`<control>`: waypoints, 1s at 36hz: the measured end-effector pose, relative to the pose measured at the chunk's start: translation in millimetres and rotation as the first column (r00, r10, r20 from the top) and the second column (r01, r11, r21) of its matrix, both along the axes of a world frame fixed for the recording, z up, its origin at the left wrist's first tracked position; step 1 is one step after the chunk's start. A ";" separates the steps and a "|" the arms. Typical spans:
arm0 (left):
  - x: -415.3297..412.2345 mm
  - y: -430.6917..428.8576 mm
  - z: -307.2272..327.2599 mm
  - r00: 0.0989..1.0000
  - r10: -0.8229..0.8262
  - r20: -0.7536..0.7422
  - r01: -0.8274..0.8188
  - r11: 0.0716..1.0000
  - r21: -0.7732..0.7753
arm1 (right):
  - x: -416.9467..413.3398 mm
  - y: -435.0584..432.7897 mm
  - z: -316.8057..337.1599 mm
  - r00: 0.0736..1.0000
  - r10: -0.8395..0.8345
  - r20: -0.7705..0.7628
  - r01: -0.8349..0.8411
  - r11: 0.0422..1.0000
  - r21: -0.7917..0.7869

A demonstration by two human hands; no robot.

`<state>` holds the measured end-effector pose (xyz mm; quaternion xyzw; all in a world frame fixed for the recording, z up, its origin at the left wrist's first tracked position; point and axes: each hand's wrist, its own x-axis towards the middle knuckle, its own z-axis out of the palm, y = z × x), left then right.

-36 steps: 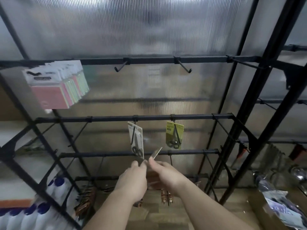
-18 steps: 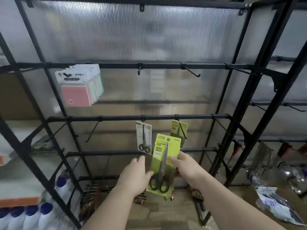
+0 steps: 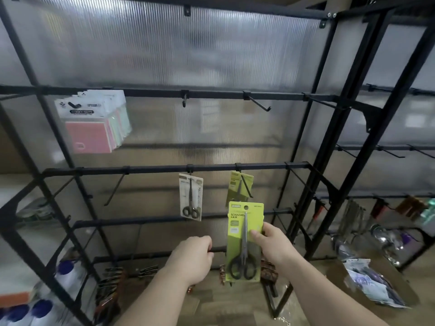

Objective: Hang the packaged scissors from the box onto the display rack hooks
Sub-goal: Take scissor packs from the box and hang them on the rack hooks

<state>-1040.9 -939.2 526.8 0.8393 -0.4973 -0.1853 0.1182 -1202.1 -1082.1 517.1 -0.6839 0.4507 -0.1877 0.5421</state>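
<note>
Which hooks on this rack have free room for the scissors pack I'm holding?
Bare: the long hook on the upper rail, right of the sticky notes, and the middle-rail hook left of the white scissors pack. The hook with the hung yellow pack, above the held pack, has spare prong. The sticky-note hook is crowded.

left forearm [image 3: 164,295], right forearm [image 3: 327,300] — both bare

Upright yellow-green scissors pack [image 3: 244,241], held
</note>
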 end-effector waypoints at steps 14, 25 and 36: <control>24.2 -1.2 6.9 0.995 0.076 0.060 -0.079 0.995 0.054 | -3.1 -67.5 -18.8 0.982 -0.168 -0.085 0.165 0.985 -0.045; 32.6 -12.0 4.0 0.991 0.093 0.093 -0.098 0.994 0.054 | 20.3 -83.3 -34.9 0.988 -0.101 -0.115 0.102 0.995 0.010; 31.9 -24.7 5.4 0.988 0.067 0.138 -0.079 0.993 0.085 | 30.1 -96.7 -40.8 0.987 -0.080 -0.137 0.083 0.996 0.018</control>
